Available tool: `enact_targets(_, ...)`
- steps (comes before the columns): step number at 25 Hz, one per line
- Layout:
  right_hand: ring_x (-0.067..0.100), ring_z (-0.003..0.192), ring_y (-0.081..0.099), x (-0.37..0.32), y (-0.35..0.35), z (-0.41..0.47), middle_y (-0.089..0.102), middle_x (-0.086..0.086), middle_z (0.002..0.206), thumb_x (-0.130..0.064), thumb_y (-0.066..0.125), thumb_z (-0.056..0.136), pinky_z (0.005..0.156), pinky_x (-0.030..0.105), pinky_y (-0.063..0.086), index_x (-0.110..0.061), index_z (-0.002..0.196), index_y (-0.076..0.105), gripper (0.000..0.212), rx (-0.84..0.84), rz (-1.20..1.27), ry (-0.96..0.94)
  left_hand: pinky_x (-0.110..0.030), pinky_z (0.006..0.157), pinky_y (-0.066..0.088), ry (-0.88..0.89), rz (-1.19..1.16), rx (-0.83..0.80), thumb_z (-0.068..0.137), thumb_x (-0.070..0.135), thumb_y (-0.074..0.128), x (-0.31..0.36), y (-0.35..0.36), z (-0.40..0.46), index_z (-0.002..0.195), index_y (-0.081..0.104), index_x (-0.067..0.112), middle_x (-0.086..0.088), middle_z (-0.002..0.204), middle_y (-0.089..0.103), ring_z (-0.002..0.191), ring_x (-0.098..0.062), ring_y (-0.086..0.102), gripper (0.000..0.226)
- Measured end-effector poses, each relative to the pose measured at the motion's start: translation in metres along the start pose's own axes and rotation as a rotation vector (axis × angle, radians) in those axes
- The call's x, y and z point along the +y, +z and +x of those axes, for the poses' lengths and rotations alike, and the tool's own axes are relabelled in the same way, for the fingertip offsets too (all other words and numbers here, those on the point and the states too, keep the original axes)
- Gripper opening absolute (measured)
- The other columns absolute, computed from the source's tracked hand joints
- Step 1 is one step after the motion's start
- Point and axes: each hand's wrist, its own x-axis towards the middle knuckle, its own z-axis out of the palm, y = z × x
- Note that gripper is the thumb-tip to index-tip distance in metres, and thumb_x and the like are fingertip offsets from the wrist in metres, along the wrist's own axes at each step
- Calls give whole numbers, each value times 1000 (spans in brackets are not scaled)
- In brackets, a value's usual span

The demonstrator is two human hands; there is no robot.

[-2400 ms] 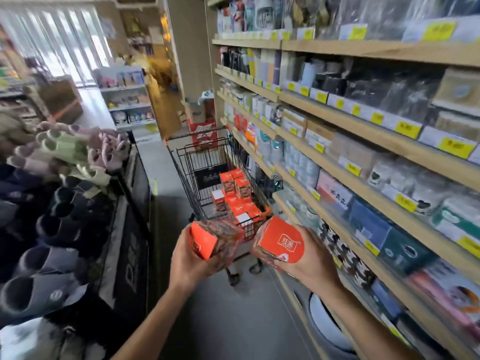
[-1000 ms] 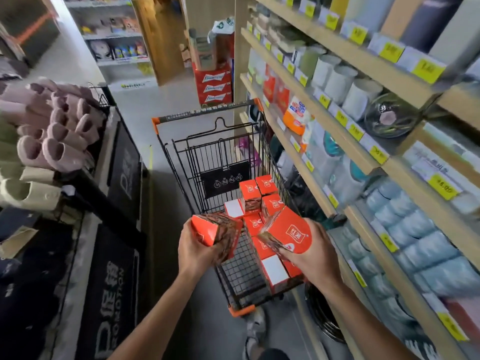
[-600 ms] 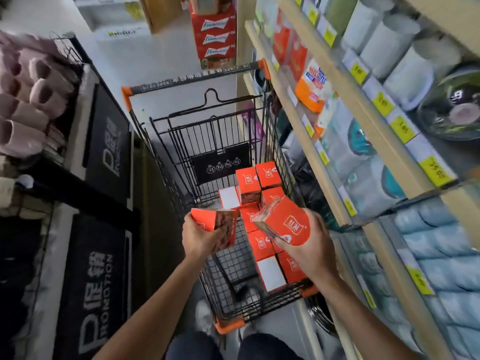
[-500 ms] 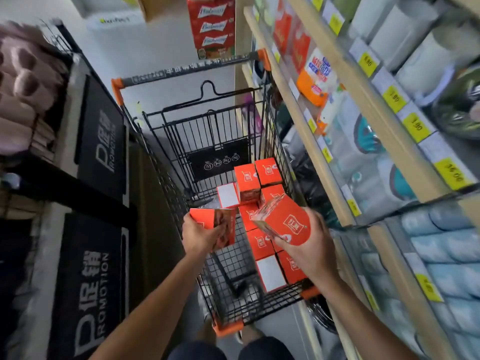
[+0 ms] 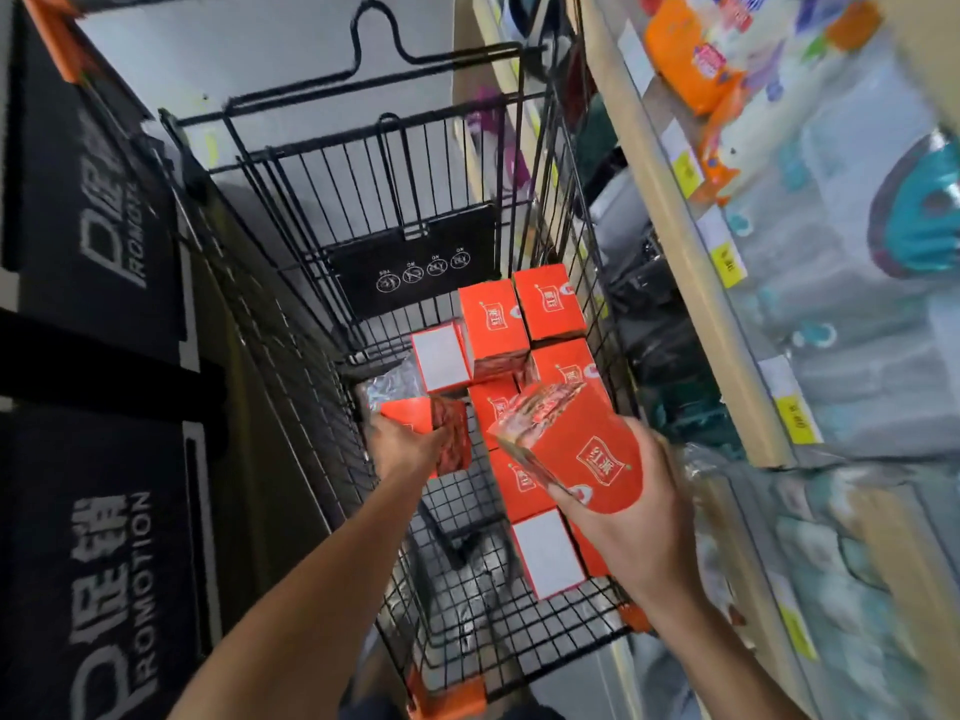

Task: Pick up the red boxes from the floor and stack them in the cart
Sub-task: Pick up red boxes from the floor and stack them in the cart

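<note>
Head view: shelves (image 5: pixel 737 314) right; black wire cart (image 5: pixel 322 387) centre, red boxes (image 5: pixel 524 324) stacked along its right side. Right hand (image 5: pixel 631 517) wrapped around a box (image 5: pixel 582 454) above the stack; left hand (image 5: pixel 405 444) clasping another box (image 5: pixel 423 420) inside the cart's left.

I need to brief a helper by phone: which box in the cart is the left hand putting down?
Look inside the black wire cart. On its left side, the left hand grips a red box. It alone sits apart, left of the packed red row along the right wall.
</note>
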Motion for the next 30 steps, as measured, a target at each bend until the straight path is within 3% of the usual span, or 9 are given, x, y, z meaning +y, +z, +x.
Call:
enact_targets(3, 9, 105, 60, 9, 10, 3, 57, -8, 128, -56, 89, 59, 78, 8, 45, -29, 140, 47, 94, -7, 25, 35, -44, 95, 52, -41, -29, -17, 53, 50, 90, 1, 23, 12, 130, 36, 8, -15, 123, 57, 115, -35, 57, 103)
enact_targets(7, 2, 103, 58, 16, 15, 4, 58, -8, 126, -48, 93, 59, 77, -1, 42, -27, 139, 49, 93, 8, 38, 59, -49, 99, 50, -98, -39, -54, 40, 59, 83, 2, 52, 24, 136, 33, 6, -19, 130, 56, 122, -38, 53, 120)
enact_targets(10, -10, 108, 54, 18, 17, 5, 56, -12, 127, -47, 94, 59, 78, -2, 42, -30, 140, 47, 95, 17, 54, 77, -48, 99, 50, -87, 8, -61, 62, 44, 89, 6, 65, 25, 134, 37, 4, -20, 129, 57, 120, -39, 55, 97)
enact_targets(13, -18, 110, 49, 17, 16, 6, 54, -15, 126, -55, 88, 58, 78, -4, 40, -24, 140, 49, 96, 40, 63, 73, -42, 93, 52, -82, -51, -184, 81, 37, 79, 2, 76, 29, 128, 43, 4, -15, 120, 62, 109, -32, 61, 67)
enact_targets(18, -2, 111, 55, 18, 16, 7, 54, -14, 129, -53, 90, 60, 81, 14, 49, -32, 141, 46, 94, 44, 57, 85, -26, 64, 51, -61, -151, -268, 90, 21, 67, -7, 63, 40, 116, 56, 6, -8, 101, 68, 81, -18, 66, 31)
enact_targets(21, 8, 108, 57, 10, 16, 8, 53, -11, 131, -56, 88, 61, 83, 29, 56, -32, 142, 43, 96, 39, 25, 93, -31, 77, 52, -7, -116, -246, 90, 22, 67, 0, 43, 38, 121, 56, 8, -12, 113, 68, 92, -24, 66, 37)
enact_targets(25, 8, 105, 55, -12, 18, 10, 52, -10, 132, -55, 87, 62, 77, 21, 53, -29, 145, 41, 98, 47, -8, 99, -20, 70, 48, 143, -97, -252, 94, 22, 65, 18, 1, 15, 138, 47, 8, -5, 126, 58, 101, -21, 62, 49)
enact_targets(28, 9, 110, 54, -34, 26, 12, 50, -7, 137, -54, 89, 65, 85, 30, 56, -29, 148, 37, 102, 28, -16, 116, -39, 92, 54, 291, -95, -244, 94, 26, 66, 32, -34, 8, 135, 51, 11, -5, 130, 59, 113, -22, 60, 46)
enact_targets(30, 8, 112, 51, -46, 34, 12, 48, -6, 140, -56, 89, 65, 89, 30, 53, -27, 151, 35, 105, 22, -22, 131, -36, 92, 52, 354, -107, -246, 94, 24, 65, 44, -57, 2, 134, 52, 10, -4, 129, 59, 115, -21, 60, 44)
